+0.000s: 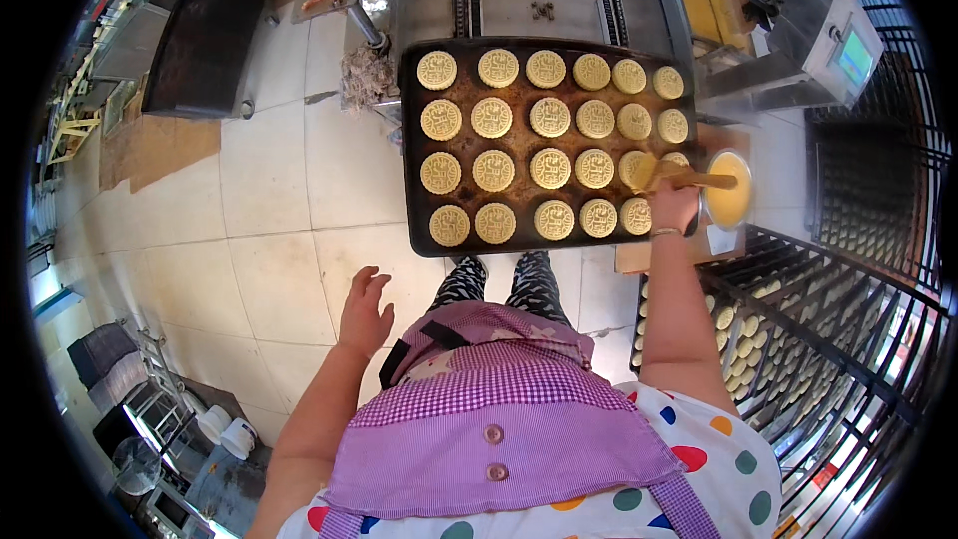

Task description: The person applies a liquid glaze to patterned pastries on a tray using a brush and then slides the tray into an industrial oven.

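Observation:
A dark baking tray (519,218) with several rows of pale, round, embossed mooncakes (550,169) lies in front of me. Over its right side, my right hand (675,206) grips a wooden-handled pastry brush (689,179). The brush head is at the mooncakes in the right-hand columns; whether it touches one is hard to see. Just right of that hand stands a metal bowl (705,202) of yellow-orange liquid (728,190), and the end of the brush handle overlaps it. My left hand (367,311) hangs over the floor, fingers apart, holding nothing, below the tray's left corner.
Behind the tray lies a metal conveyor machine (534,0). A machine with a green-lit screen (854,57) stands at far right. Black racks (828,339) holding trays of mooncakes fill the lower right. A black box-like piece (210,45) stands on the tiled floor (264,260) at left.

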A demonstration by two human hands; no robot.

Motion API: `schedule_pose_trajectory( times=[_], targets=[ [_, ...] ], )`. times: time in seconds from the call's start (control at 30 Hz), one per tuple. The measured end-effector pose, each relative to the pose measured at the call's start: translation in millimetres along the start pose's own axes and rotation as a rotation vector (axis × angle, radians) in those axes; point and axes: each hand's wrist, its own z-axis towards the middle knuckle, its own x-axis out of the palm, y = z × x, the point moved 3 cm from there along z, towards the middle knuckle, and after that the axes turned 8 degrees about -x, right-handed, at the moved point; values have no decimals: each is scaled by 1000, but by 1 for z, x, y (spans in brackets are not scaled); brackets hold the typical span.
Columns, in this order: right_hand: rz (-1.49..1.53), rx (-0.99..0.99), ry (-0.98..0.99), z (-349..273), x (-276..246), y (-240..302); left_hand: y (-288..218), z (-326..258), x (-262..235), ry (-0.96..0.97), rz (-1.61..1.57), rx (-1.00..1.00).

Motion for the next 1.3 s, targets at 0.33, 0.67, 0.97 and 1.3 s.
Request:
schedule_pose_trajectory(
  times=[0.33, 0.67, 0.97, 1.3],
  targets=[
    [329, -390, 464, -206, 81, 124, -38, 17, 9, 106, 15, 79],
    [-95, 35, 141, -73, -54, -27, -30, 6, 24, 173, 45, 56],
    [199, 16, 372, -101, -20, -12, -60, 17, 25, 138, 48, 70],
    [-130, -150, 227, -28, -59, -65, -14, -9, 30, 60, -72, -31]
  ],
)
